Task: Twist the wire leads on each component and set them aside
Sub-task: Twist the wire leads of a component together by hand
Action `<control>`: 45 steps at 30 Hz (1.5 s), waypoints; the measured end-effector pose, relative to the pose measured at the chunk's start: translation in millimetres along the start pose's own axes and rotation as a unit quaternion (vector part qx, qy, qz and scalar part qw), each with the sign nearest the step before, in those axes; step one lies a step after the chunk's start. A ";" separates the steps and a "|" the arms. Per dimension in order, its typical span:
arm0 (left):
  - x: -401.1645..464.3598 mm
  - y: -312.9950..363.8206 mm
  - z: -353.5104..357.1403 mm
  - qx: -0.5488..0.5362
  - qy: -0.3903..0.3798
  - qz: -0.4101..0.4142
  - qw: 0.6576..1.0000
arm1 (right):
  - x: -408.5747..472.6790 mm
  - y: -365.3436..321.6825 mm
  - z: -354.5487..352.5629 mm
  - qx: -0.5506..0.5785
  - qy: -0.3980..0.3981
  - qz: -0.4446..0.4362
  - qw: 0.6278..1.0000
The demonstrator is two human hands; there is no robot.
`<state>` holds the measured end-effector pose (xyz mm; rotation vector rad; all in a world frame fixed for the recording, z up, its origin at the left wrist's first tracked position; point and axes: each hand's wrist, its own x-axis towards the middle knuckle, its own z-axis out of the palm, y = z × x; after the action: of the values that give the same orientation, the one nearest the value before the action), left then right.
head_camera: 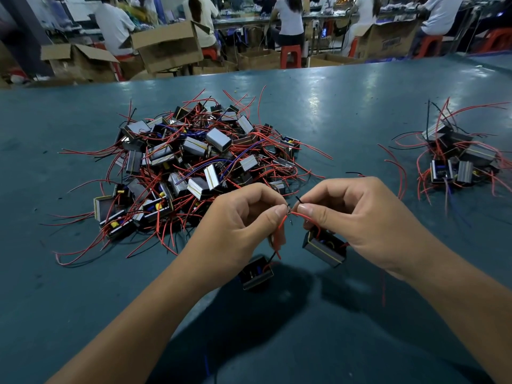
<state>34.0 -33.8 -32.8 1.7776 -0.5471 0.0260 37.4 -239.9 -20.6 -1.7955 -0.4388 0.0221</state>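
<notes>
While pinching the red wire leads [288, 217] between thumb and forefinger, left hand [238, 220] and right hand [352, 214] nearly touching above the teal tabletop [346, 112]. Two small transformer components hanging from those leads: one [324, 248] under the right hand, another [256, 272] lower, below the left. Large tangled heap of components [188, 164] ahead, too many to count; smaller pile [457, 159] well apart at far right. Beyond the table edge, open cardboard boxes [166, 45], red stools [290, 56], several seated workers [289, 20] facing long benches.
</notes>
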 end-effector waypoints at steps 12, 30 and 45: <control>0.2 4.6 0.9 -0.049 0.020 0.022 0.998 | -0.7 -1.5 4.5 0.018 0.020 -0.009 1.000; -0.6 7.4 1.2 -0.060 0.035 0.023 0.997 | -2.8 0.5 11.7 0.019 0.027 -0.060 0.998; -2.0 8.6 0.3 -0.060 0.031 0.023 0.997 | -3.4 -1.8 18.1 0.069 0.040 -0.064 0.995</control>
<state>28.9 -34.9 -25.7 1.6414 -0.5349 0.0787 29.4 -223.7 -24.6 -1.6244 -0.4826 -0.1050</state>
